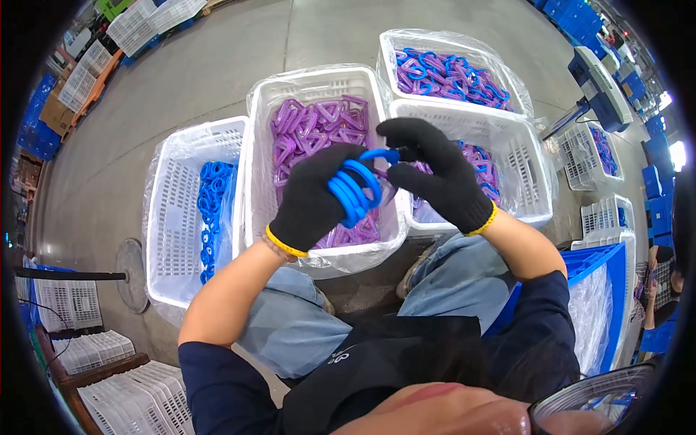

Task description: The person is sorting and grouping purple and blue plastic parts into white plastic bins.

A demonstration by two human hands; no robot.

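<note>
A white crate (177, 210) of blue links stands at left. Over the middle crate (261, 174) of purple links, the gloved left hand (313, 196) curls around stacked blue plastic rings (355, 190); the right hand (442, 174) pinches the top ring's end. Mixed-link crates (507, 138) sit right.

A grey concrete floor (239, 43) carries 4 white plastic crates: 1 holding blue rings (190, 210) at 9 o'clock, 1 with purple rings (319, 156) at centre, 2 with mixed rings (453, 69) (500, 163) toward 1 and 3 o'clock. A round stand base (132, 275) sits at 8 o'clock.
</note>
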